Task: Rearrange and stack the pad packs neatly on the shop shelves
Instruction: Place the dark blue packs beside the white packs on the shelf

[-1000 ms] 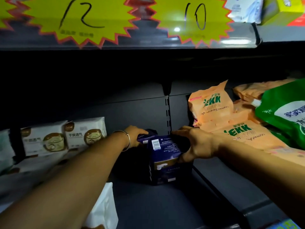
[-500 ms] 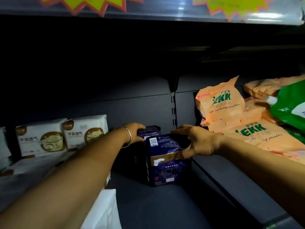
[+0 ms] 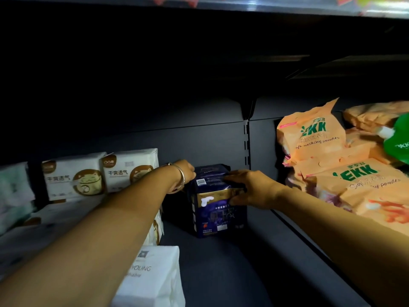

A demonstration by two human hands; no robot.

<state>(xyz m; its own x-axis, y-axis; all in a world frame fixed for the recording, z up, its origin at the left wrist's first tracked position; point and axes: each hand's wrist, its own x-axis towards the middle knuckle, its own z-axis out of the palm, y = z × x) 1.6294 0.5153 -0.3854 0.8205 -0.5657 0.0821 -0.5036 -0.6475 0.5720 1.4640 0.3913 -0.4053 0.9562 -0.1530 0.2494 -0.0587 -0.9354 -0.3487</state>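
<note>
Two dark purple pad packs stand upright deep on the dark shelf (image 3: 212,267), the front pack (image 3: 215,214) with a gold band and the rear pack (image 3: 211,169) right behind it. My left hand (image 3: 184,173), with a bracelet on the wrist, reaches in at their upper left corner; its fingers are hidden behind the packs. My right hand (image 3: 250,189) grips the front pack's top right edge, thumb on the front face.
White pad packs with a cat picture (image 3: 75,180) stand at the left, and another white pack (image 3: 152,278) lies near the front. Orange EKK washing powder bags (image 3: 309,138) and a green pouch (image 3: 398,145) pile up on the right. The upper shelf hangs low overhead.
The camera has tilted down, so the price tags have left the top of the view. Both hands stay at the purple packs; the right thumb now lies on the front pack's face.
</note>
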